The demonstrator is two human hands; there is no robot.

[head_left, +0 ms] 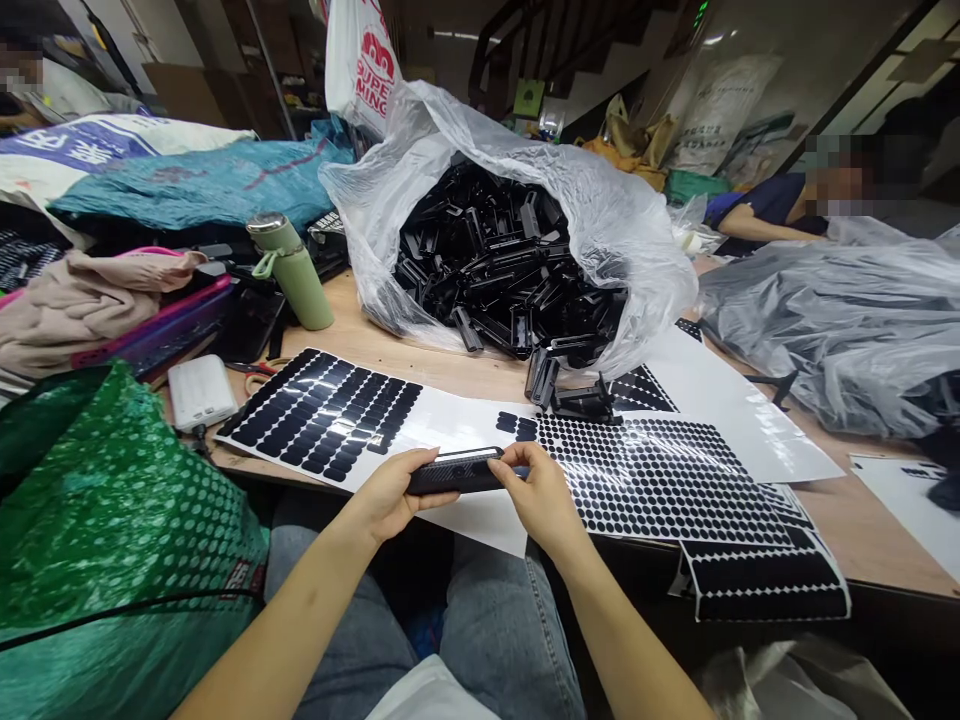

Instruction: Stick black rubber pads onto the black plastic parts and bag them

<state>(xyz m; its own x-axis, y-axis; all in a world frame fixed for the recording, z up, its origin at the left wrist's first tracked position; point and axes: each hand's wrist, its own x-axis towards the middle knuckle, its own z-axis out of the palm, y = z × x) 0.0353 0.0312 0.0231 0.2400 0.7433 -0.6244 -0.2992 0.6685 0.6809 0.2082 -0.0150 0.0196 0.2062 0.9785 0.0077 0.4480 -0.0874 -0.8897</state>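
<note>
A long black plastic part (pixel 459 474) is held level over the table's front edge, above my lap. My left hand (pixel 395 490) wraps its left end, with the thumb on top and fingers beneath. At the right end, my right hand (pixel 538 490) pinches it between thumb and fingertips; whether a small sticker is in that pinch I cannot tell. Behind my hands lies a sheet of black oblong stickers (pixel 322 405). To the right is a sheet of round black stickers (pixel 667 470). A few similar black parts (pixel 577 395) rest just beyond it.
A large clear plastic bag (pixel 637 250) full of black parts stands at the back. On the left are a green bottle (pixel 296 270), a white power bank (pixel 201 390) and a green bag (pixel 127 520). More plastic bags (pixel 840 310) lie right, near another person (pixel 772 205).
</note>
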